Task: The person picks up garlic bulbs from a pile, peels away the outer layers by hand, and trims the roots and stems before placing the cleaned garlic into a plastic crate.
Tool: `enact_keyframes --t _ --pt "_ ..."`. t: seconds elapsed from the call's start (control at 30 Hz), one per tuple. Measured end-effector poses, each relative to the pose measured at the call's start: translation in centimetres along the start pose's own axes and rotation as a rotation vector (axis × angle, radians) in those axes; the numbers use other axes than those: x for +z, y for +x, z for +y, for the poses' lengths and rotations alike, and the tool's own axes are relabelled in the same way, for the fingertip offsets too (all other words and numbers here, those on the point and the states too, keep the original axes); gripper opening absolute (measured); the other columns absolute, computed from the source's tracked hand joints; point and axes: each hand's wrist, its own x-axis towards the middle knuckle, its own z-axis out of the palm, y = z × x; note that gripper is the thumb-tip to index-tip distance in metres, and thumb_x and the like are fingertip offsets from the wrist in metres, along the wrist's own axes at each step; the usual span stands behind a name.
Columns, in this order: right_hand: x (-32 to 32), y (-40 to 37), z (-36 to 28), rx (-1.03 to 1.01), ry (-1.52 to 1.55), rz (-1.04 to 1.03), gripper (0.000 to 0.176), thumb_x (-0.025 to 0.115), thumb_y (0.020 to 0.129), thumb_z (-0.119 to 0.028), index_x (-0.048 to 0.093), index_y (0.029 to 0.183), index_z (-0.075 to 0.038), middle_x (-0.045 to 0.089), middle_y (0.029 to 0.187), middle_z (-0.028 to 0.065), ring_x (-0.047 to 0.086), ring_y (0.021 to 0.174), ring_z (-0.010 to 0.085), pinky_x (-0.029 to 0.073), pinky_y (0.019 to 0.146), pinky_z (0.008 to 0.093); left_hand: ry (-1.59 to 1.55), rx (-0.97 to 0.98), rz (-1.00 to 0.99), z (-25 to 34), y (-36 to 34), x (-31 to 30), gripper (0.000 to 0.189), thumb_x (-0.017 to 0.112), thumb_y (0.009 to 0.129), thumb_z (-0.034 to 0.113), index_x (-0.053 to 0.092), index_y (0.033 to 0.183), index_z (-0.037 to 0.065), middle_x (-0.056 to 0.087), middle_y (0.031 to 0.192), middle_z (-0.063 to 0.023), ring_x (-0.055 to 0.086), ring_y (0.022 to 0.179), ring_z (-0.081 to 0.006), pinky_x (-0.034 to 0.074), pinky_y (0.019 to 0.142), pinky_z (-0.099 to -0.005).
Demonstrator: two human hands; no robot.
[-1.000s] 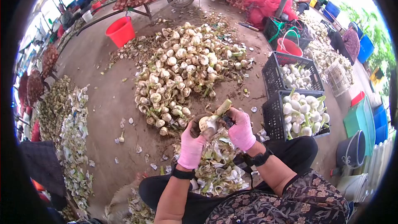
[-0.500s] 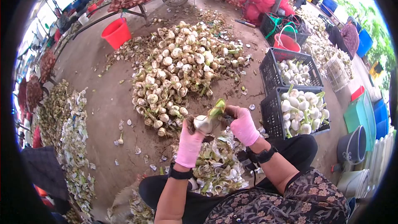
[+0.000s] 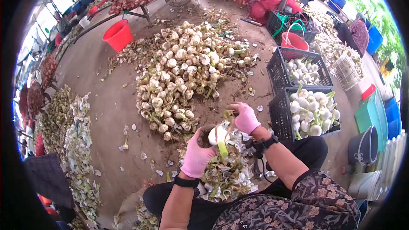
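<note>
My left hand [image 3: 199, 152], in a pink glove with dirt-darkened fingers, is closed around a white garlic bulb [image 3: 218, 135]. A short green stem points down from the bulb toward my lap. My right hand [image 3: 246, 118], also gloved in pink, is just above and right of the bulb. Its fingers are pinched at a thin strip of garlic skin [image 3: 227, 116] that hangs toward the bulb. Below both hands lies a heap of peeled skins [image 3: 226, 176] between my legs. Ahead is a big pile of unpeeled garlic [image 3: 181, 70].
At my right stand a black crate [image 3: 279, 117] of clean white garlic and another crate [image 3: 275, 70] behind it. A red bucket [image 3: 118, 35] is at the far left of the pile. Peel heaps [image 3: 79, 145] line the left. Seated people [image 3: 358, 34] work at the back right.
The bulb has turned so its stem points downward instead of up. My right hand has drawn slightly up and away from it, with a strip of skin at the fingers.
</note>
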Motion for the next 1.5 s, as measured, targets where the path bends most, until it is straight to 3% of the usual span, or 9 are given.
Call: enact_keyframes --t 0.27,0.47,0.6,0.8,0.9,1.17,1.27,1.4,1.5 --pt "-6.2 -3.4 -5.6 0.028 0.81 -0.378 0.049 0.072 0.081 -0.012 0.054 0.125 0.002 0.061 0.118 0.0106 0.057 0.106 0.015 0.045 0.094 0.0297 0.079 0.106 0.007 -0.7 0.5 -0.3 0.058 0.076 0.071 -0.005 0.05 0.123 0.0 0.06 0.117 -0.006 0.058 0.106 -0.0141 0.047 0.093 -0.0289" --pt "-6.7 -2.9 -7.0 0.097 0.763 -0.429 0.031 0.07 0.082 -0.006 0.064 0.111 0.002 0.069 0.098 0.0079 0.062 0.09 0.0123 0.05 0.084 0.0277 0.158 0.044 -0.03 -0.1 0.4 -0.4 0.058 0.076 0.077 0.006 0.049 0.127 0.0 0.059 0.12 -0.008 0.058 0.107 -0.0147 0.048 0.093 -0.0288" --pt "-6.6 -2.8 -6.7 0.212 0.818 -0.459 0.026 0.071 0.081 -0.009 0.067 0.104 0.001 0.068 0.085 0.0022 0.06 0.073 0.0108 0.049 0.068 0.0253 -0.308 -0.121 -0.049 -0.4 -0.1 -0.3 0.05 0.069 0.086 0.015 0.049 0.128 -0.002 0.059 0.119 -0.0093 0.059 0.107 -0.0167 0.049 0.093 -0.03" --pt "-7.1 -2.9 -7.1 -0.137 0.354 -0.346 0.02 0.065 0.079 -0.001 0.067 0.099 -0.001 0.068 0.079 0.0077 0.062 0.071 0.0132 0.049 0.067 0.0266 -0.361 -0.212 -0.065 0.4 -0.4 -0.3 0.043 0.058 0.092 0.012 0.045 0.13 -0.005 0.058 0.119 -0.0116 0.059 0.107 -0.019 0.047 0.096 -0.0307" --pt "-6.9 -3.5 -7.6 -0.128 0.305 -0.268 0.021 0.064 0.072 -0.002 0.066 0.093 -0.002 0.067 0.082 0.0163 0.066 0.076 0.0301 0.051 0.068 0.0341 -0.393 -0.27 -0.072 0.8 0.0 -0.1 0.045 0.056 0.09 0.007 0.043 0.131 -0.005 0.058 0.12 -0.0124 0.059 0.108 -0.0191 0.046 0.096 -0.0309" --pt "-4.4 -1.6 -2.1 0.03 0.013 -0.072 0.01 0.06 0.079 -0.003 0.064 0.089 -0.004 0.064 0.081 0.0169 0.064 0.076 0.0317 0.05 0.069 0.0374 -0.422 -0.197 -0.245 -0.1 0.3 1.0 0.058 0.062 0.081 0.003 0.041 0.134 -0.002 0.057 0.119 -0.0106 0.058 0.109 -0.019 0.046 0.097 -0.0323" --pt "-5.0 -2.3 -1.5 -0.024 0.414 0.03 0.024 0.061 0.077 0.003 0.067 0.099 -0.004 0.064 0.1 0.0126 0.063 0.089 0.0267 0.05 0.079 0.0319 -0.374 -0.126 -0.149 0.3 0.7 0.9 0.061 0.064 0.079 -0.002 0.041 0.135 0.002 0.057 0.121 -0.0083 0.056 0.111 -0.0193 0.045 0.096 -0.0311" --pt "-7.9 -4.3 -5.0 -0.059 0.565 -0.194 0.03 0.06 0.075 0.006 0.067 0.103 -0.004 0.065 0.096 0.012 0.064 0.088 0.0243 0.051 0.08 0.0308 -0.198 -0.092 -0.068 0.2 1.1 1.0 0.057 0.066 0.08 -0.001 0.043 0.133 0.001 0.057 0.121 -0.0085 0.055 0.111 -0.0175 0.046 0.096 -0.0314" --pt "-7.7 -4.6 -6.4 -0.168 0.33 -0.182 0.034 0.057 0.072 0.007 0.068 0.101 -0.006 0.066 0.089 0.0125 0.066 0.086 0.0274 0.051 0.077 0.0326 -0.102 -0.016 -0.031 -0.2 1.2 1.0 0.056 0.068 0.08 0.001 0.044 0.131 0.0 0.057 0.119 -0.0083 0.057 0.108 -0.0162 0.047 0.094 -0.031"
